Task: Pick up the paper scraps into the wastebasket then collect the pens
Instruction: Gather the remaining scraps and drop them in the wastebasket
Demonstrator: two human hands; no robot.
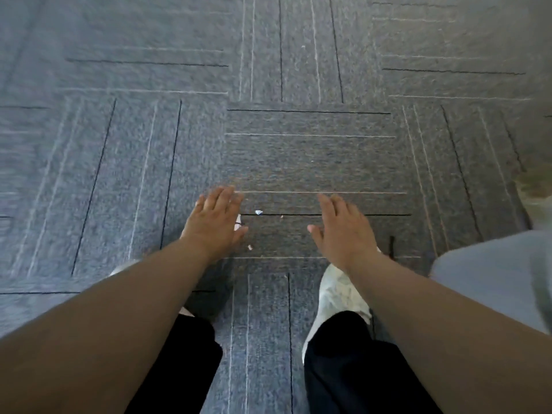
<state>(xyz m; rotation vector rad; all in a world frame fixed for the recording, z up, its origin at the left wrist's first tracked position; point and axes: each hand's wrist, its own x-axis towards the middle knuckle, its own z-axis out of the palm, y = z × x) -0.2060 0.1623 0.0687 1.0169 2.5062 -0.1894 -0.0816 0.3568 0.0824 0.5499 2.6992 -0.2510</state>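
- The carpet (310, 156) was laid in square tiles of short, speckled blue-grey pile. Each tile was crossed by thin straight stripes, some black and some pale, and neighbouring tiles were turned so their stripes ran at right angles
- The left hand (213, 222) reached forward and down, palm toward the floor, with its fingers straight and slightly spread. It was released and grasped nothing, and whether it touched the carpet could not be told
- The right hand (343, 231) was held the same way, palm down with the fingers straight and the thumb pointing toward the other hand. It was released and held nothing
- A small white scrap (258, 212) with torn, uneven edges lay on the carpet between the two hands, nearer the left one
- A smaller fleck (249, 248) of pale paper lay on the carpet just beside the thumb side of the left hand
- A white piece (238, 221) showed at the inner edge of the left hand, partly hidden by it
- A thin dark rod (392, 246), perhaps a pen but too blurred to be sure, lay on the carpet just beside the right wrist
- A white shoe (337, 291) with a creased upper stood under the right forearm, and black trouser legs (352, 369) showed below it
- A smooth grey shape (493, 282) filled the right edge, too blurred to identify
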